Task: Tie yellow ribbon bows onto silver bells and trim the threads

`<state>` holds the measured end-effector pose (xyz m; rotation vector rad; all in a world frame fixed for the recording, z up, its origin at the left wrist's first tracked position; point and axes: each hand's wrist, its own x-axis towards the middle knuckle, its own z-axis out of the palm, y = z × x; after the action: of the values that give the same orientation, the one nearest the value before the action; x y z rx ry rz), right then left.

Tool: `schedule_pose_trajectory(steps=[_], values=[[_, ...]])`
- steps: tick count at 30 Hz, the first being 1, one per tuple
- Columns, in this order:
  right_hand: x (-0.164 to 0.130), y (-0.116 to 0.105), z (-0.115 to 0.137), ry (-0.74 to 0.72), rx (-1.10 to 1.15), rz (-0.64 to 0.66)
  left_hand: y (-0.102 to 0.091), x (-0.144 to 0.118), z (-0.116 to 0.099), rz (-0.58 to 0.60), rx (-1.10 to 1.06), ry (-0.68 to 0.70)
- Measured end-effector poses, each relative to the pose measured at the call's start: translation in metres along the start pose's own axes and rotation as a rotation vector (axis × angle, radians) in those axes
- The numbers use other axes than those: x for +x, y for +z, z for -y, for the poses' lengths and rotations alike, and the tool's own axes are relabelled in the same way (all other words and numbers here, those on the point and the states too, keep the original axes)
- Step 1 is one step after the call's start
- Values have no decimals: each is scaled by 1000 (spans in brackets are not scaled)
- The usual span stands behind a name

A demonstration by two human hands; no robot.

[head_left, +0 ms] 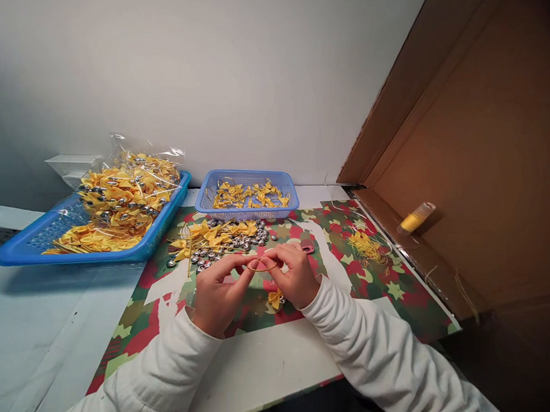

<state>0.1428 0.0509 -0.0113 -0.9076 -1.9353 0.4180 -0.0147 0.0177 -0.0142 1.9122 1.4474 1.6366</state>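
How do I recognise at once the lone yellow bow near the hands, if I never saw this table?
Find the patterned sheet, then the right hand above it. Just below that hand in the picture is the bow. Unlike the heaped bows farther back, it lies alone, with a silver bead showing.

The head view looks forward and down from above and behind the fingers (pixel 230 265); close enough to include both sleeves (pixel 387 338); beyond the fingers, it spans the desk (pixel 245 368) to the wall (pixel 262 78).
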Motion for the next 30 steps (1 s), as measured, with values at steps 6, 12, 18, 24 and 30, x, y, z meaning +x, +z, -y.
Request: schedule_pose_trajectory(steps=[6,12,18,24,30], values=[[-1,0,1,-6,-19,-36,1,0,2,-10,-37,-41],[-2,2,2,59,43,-56,1,1,0,-7,-104,-104],[-2,5,3,154,134,-78,3,2,-2,5,-229,-302],[-2,4,3,169,143,-79,5,1,-1,-2,-310,-451],[-2,3,4,161,142,-75,5,3,-4,-43,-333,-519]])
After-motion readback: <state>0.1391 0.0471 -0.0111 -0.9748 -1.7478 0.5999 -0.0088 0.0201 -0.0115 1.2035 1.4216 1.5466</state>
